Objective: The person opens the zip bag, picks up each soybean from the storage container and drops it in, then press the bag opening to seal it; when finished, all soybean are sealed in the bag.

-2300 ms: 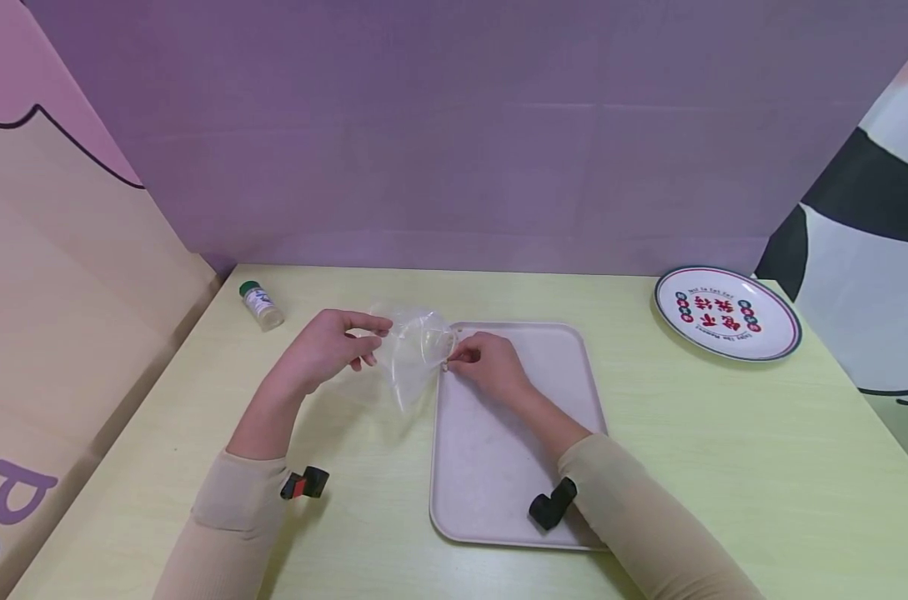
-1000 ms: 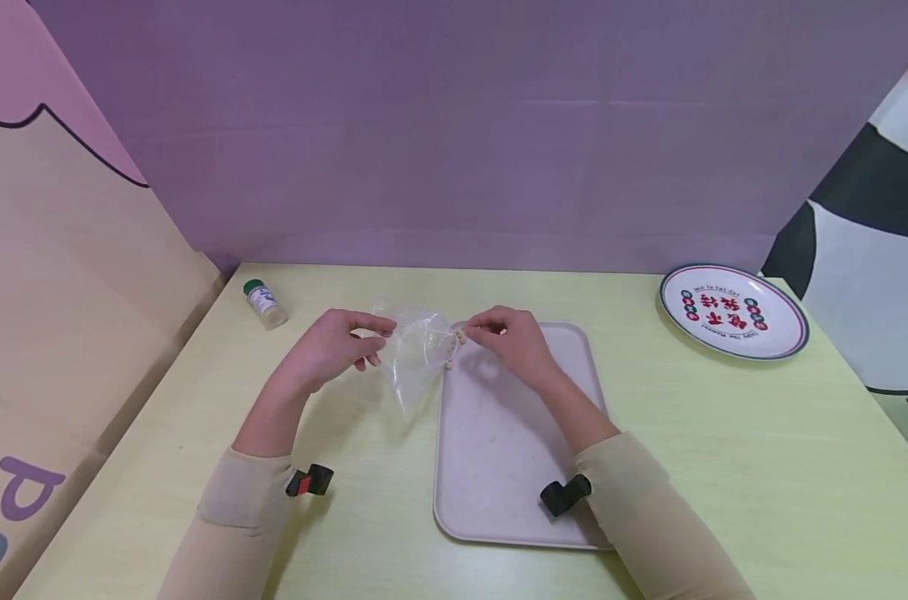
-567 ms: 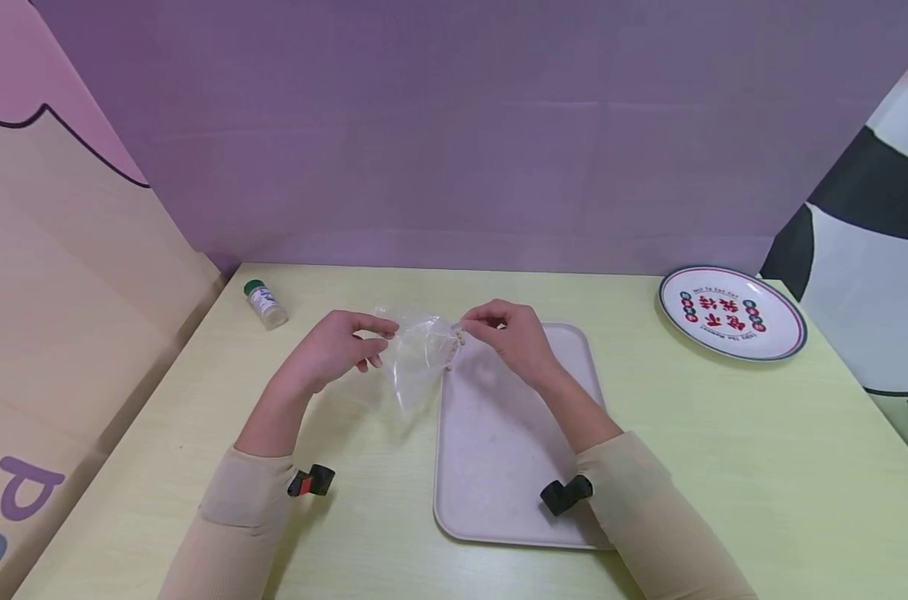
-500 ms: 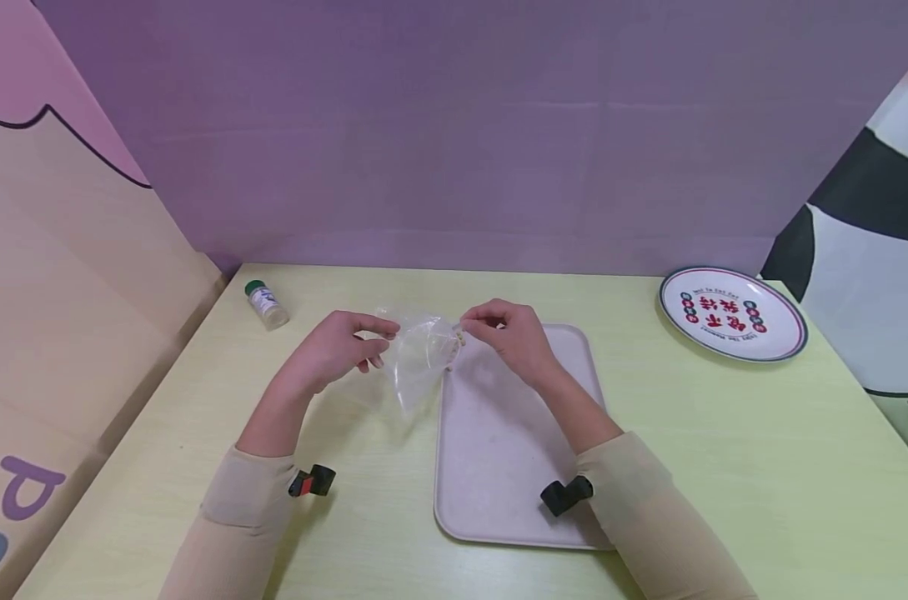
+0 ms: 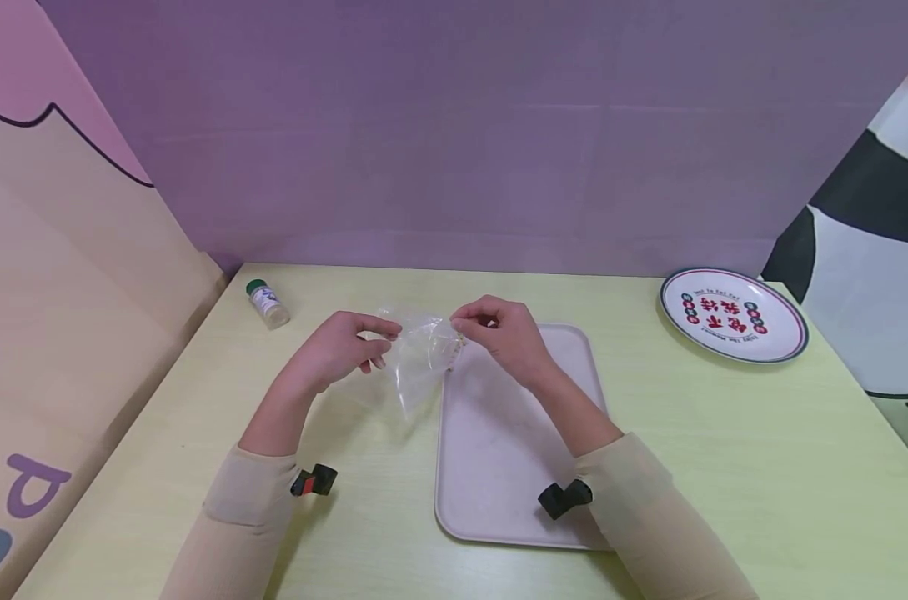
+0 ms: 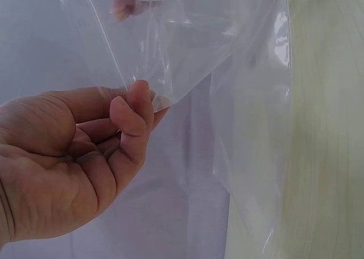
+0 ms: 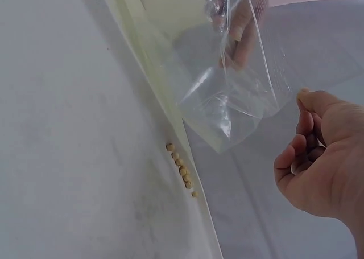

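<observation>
The left hand's grip closes lightly on the plastic bag, thumb and forefinger at its edge with the other fingers curled; the right hand's grip pinches the opposite side between thumb and forefinger. The bag hangs between them, just left of the tray's far-left corner. The step in hand seems to be working the bag's edge between two pinches; it likely goes best with a light hold on a single layer, a small, even pull sideways, and both grips level, since film this thin may cling or slip. One slack corner points down toward the desk's near side, left of the tray; the longest visible run goes from the pinched upper edge to that corner; the plastic is too crumpled and clear to settle its true long axis or which way its mouth faces. Small tan beads sit in a row along the tray's rim, near that same far-left corner; farther out, a green-capped jar stands well left of the tray and beyond it, and an oval plate lies to the tray's right, toward the back.
</observation>
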Available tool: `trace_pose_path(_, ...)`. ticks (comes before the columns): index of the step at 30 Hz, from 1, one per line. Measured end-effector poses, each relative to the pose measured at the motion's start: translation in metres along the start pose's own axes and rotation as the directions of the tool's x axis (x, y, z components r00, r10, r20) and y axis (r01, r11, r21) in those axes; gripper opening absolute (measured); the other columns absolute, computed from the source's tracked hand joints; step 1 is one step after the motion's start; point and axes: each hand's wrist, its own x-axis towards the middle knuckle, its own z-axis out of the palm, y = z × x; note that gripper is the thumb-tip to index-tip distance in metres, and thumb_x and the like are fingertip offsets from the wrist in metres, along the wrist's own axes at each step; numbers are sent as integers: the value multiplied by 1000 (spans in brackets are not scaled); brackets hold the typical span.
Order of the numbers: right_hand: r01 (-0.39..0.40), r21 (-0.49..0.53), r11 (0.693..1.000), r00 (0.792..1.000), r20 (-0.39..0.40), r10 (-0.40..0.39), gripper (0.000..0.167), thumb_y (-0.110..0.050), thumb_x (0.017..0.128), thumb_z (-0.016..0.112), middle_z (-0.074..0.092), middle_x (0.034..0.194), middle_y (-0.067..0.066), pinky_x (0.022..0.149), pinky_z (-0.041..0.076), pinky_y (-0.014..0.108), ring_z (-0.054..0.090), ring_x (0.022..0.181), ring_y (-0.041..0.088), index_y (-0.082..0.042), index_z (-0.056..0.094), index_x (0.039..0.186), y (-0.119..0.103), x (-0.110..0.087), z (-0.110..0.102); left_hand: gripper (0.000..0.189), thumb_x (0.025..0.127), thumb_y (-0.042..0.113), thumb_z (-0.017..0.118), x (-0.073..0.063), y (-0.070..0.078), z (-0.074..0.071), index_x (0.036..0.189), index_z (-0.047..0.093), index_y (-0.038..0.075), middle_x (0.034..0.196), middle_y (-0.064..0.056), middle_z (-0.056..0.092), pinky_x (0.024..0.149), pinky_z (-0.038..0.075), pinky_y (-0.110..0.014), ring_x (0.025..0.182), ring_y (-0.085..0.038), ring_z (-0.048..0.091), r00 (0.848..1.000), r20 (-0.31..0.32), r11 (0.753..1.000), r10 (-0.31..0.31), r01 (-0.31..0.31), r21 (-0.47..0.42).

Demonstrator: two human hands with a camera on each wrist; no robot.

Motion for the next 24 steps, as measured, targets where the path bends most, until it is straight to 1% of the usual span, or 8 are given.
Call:
trace_pose_path(3,6,-5,1000,1000,9,-6,8,-14,92,76,69,87,2,64,45,24,55,77,20,-9,79,97,-2,0,3,34,100,8,59,0,0,0,132,66,2,131,-16,64,80,54,-41,88,-38,66,1000,2,1000,3,-3,-2)
trace_pose_path(9,20,-31,999,1000,23,-19,8,-12,90,78,62,80,1,62,41,24,50,74,18,-7,79,96,-2,-1,7,34,100,8,59,0,0,0,132,67,2,130,-16,64,76,54,-34,88,-37,66,1000,3,1000,8,-8,1)
trace_pose_path(11,25,-36,999,999,30,-24,8,-11,90,78,57,77,2,62,39,24,48,73,18,-7,79,96,-3,-2,8,34,99,8,59,0,0,0,132,67,2,130,-16,64,77,54,-36,88,-37,66,1000,5,1000,6,-6,1)
trace_pose_path(13,25,-41,999,999,41,-23,8,-11,89,79,52,75,3,62,38,24,47,73,19,-7,79,95,-3,-2,9,34,99,8,59,0,1,0,132,67,2,130,-17,64,80,54,-41,88,-37,66,1000,7,1000,4,-4,5)
trace_pose_path(15,26,-53,998,998,52,-23,7,-11,89,78,51,75,4,62,37,25,46,73,20,-7,80,95,-4,-2,9,34,99,8,59,0,2,1,132,67,2,130,-17,64,82,54,-44,88,-37,66,1000,10,1000,5,-5,12)
trace_pose_path(18,22,-78,997,997,69,-17,7,-10,89,78,50,75,4,62,37,26,47,74,20,-8,80,95,-5,-3,11,34,100,9,59,0,2,1,132,67,3,130,-17,64,81,54,-42,89,-38,66,1000,12,1000,2,-2,22)
trace_pose_path(22,29,-100,995,996,90,-20,6,-10,89,78,51,76,4,63,38,27,47,74,21,-9,80,94,-6,-3,12,34,99,9,59,0,2,1,132,67,3,130,-16,65,77,54,-35,90,-38,67,1000,12,1000,3,-3,27)
trace_pose_path(24,30,-102,994,995,96,-20,6,-11,89,78,51,77,4,64,38,28,48,75,21,-10,80,94,-7,-4,13,34,99,8,59,0,1,1,132,67,2,130,-16,65,76,54,-34,89,-38,67,1000,13,1000,6,-6,25)
